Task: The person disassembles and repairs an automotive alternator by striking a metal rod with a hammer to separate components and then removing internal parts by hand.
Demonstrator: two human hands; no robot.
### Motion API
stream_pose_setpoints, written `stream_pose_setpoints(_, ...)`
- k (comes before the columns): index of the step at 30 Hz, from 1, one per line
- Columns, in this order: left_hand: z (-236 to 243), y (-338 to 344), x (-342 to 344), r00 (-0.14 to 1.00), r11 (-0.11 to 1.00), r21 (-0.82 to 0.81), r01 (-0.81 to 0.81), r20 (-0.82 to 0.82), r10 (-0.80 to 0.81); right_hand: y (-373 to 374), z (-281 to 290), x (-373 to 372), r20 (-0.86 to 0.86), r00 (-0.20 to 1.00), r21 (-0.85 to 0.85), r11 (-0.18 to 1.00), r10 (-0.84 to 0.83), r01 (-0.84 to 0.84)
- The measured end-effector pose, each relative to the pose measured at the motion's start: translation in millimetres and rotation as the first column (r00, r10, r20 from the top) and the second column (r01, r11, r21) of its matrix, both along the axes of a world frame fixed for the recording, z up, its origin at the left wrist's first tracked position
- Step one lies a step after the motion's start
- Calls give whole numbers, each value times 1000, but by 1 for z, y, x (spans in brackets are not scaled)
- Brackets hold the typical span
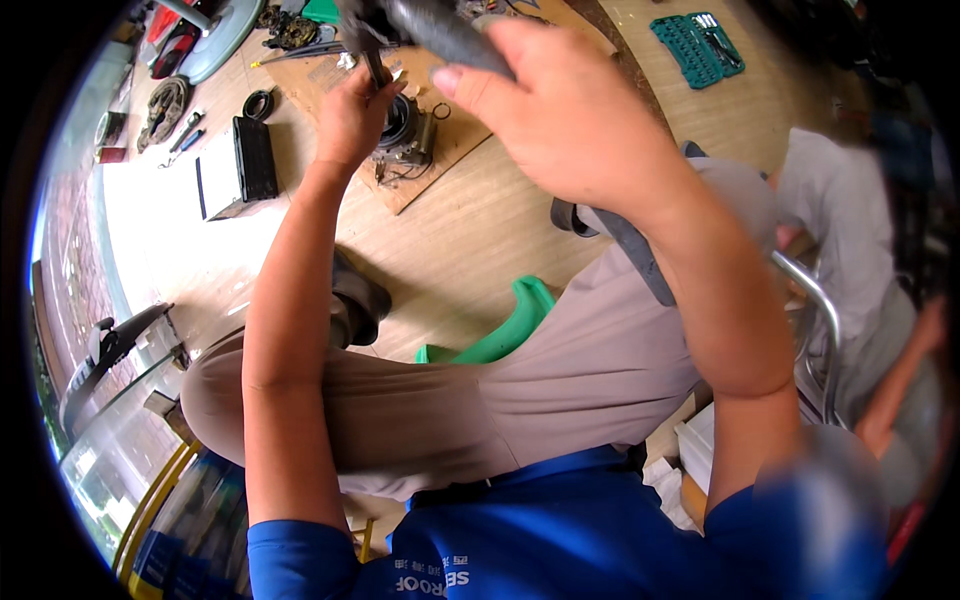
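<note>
My right hand [580,120] is wrapped round the thick dark grey handle of a hammer [445,38]. Its dark head is blurred and partly cut off by the upper edge, close above my left hand. My left hand [350,122] is closed on a thin dark metal rod [376,68], held roughly upright. Just beyond that hand stands a round metal machine part [402,125] with a dark ring in its top. Whether the rod's lower end touches the part is hidden by my fingers. A dark grey bar [640,262] shows below my right hand, against my leg.
The part stands on a brown board [455,160] on the floor. Left of it are a black-and-white box [240,170], a black ring [258,104] and hand tools [187,135]. A green socket set case [698,50] lies at far right. A green curved piece [510,325] lies near my legs.
</note>
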State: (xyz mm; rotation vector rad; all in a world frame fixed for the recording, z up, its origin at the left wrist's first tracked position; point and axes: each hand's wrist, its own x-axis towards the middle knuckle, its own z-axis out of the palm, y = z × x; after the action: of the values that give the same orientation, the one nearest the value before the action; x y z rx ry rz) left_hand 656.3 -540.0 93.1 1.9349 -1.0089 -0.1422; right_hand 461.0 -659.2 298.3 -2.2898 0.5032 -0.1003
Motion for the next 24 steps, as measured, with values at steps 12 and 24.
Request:
stream_pose_setpoints(12, -3, 0, 1, 999, 996, -82, 24, 24, -22, -3, -2, 2, 14, 1000, -2, 1000, 23, -23)
stream_pose_setpoints(24, -7, 0, 7, 989, 996, 91, -20, 145, 7, 2, -11, -2, 85, 996, 14, 1000, -13, 12)
